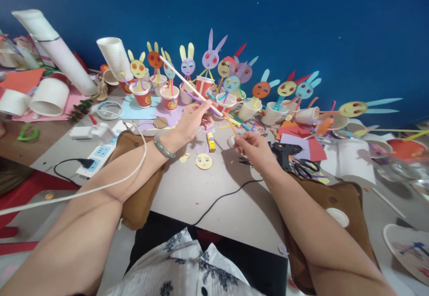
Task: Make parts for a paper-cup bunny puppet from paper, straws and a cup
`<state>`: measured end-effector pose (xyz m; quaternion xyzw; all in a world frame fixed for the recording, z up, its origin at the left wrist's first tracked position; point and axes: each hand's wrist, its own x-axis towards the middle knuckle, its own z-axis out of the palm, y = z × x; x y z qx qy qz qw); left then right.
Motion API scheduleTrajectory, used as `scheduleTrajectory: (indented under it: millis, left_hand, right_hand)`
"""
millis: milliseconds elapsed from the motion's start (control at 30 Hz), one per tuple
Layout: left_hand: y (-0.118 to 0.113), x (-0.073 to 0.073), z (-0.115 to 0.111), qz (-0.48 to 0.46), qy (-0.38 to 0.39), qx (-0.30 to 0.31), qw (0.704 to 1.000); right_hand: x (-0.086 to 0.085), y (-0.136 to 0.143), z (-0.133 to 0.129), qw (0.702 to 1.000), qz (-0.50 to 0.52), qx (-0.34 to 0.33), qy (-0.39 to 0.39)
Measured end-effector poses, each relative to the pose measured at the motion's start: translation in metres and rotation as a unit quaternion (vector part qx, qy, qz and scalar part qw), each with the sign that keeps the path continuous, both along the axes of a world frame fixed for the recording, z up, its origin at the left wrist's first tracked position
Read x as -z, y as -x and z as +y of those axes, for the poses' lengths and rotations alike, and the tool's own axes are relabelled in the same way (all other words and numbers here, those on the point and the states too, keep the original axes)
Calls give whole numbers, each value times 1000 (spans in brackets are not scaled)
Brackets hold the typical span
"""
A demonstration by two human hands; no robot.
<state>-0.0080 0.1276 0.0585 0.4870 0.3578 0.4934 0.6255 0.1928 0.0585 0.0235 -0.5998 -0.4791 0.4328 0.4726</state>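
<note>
As we look down through the head camera, our left hand (pixel 194 119) is closed in a pinch, thumb and fingers drawn together on a slim white stick (pixel 182 79) near its lower end; the stick slants up and away to the left. A purple strip (pixel 195 98) shows beside these fingers, though we cannot tell whether they grip it too. Our right hand (pixel 254 148) is also nearly closed, its fingertips pinching 1 end of an orange strip (pixel 230 123), whose other end reaches the stick's lower tip. We cannot tell whether these 2 pieces are joined or only meet.

To work well at this meeting point, we would keep the left hand still as an anchor, hold the strip closer to its far end so that it bends less, and press lightly, since it looks thin. Under our hands, a yellow glue stick (pixel 211 141) and a round face (pixel 204 161) lie on the table (pixel 181 197). Just beside our right wrist are a black glue gun (pixel 284 154) and scissors (pixel 306 168); we should mind their edges.
</note>
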Motion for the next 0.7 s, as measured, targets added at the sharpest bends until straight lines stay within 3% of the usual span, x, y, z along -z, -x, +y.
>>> scheduleTrajectory:
  millis: [100,300,700]
  left_hand:
    - [-2,2,-2,-4,13,25,1000]
    - [-10,10,-16,19,19,146,989]
    - [-9,10,-20,83,9,202,976]
  right_hand:
    - [-1,0,2,996,62,44,-38]
    - [-3,15,-8,994,94,-15,-46]
    - [0,14,-11,994,77,-78,-22]
